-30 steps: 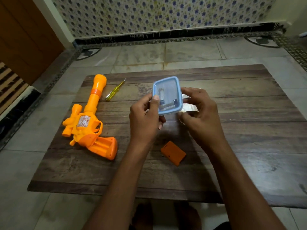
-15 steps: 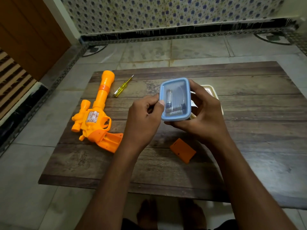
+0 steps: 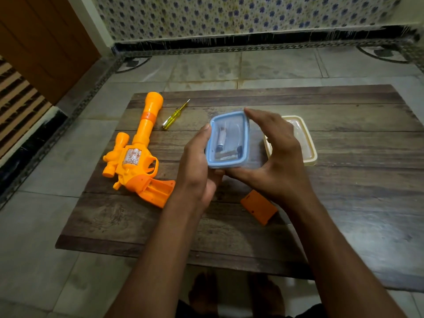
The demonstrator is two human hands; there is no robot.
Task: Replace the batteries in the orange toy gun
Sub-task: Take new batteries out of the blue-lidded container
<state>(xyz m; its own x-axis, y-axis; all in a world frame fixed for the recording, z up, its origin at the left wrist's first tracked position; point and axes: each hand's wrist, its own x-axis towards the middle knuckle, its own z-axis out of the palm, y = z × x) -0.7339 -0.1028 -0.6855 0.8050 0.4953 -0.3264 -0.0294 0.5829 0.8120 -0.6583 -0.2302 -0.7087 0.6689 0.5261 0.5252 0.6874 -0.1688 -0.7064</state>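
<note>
Two bare feet are showing under the near edge of the one wooden table (image 3: 344,203). Just past that edge, open board is lying in front of both forearms. One orange battery cover (image 3: 259,206) is lying flat under the right wrist, apart from everything else. Above it, two hands are holding one clear box with a blue rim (image 3: 243,125) up off the table. The left hand (image 3: 197,171) is gripping its left side with the thumb along the rim. The right hand (image 3: 275,157) is spanning it, fingers arching over the far corner and thumb hooking the near edge. At least two batteries (image 3: 221,140) are showing inside. One orange toy gun (image 3: 137,152) is lying to the left on the table, its grip uncovered and its barrel pointing toward the far edge. One cream tub (image 3: 307,143) is sitting behind the right hand. One yellow screwdriver (image 3: 174,114) is resting beside the barrel, near the far edge.
</note>
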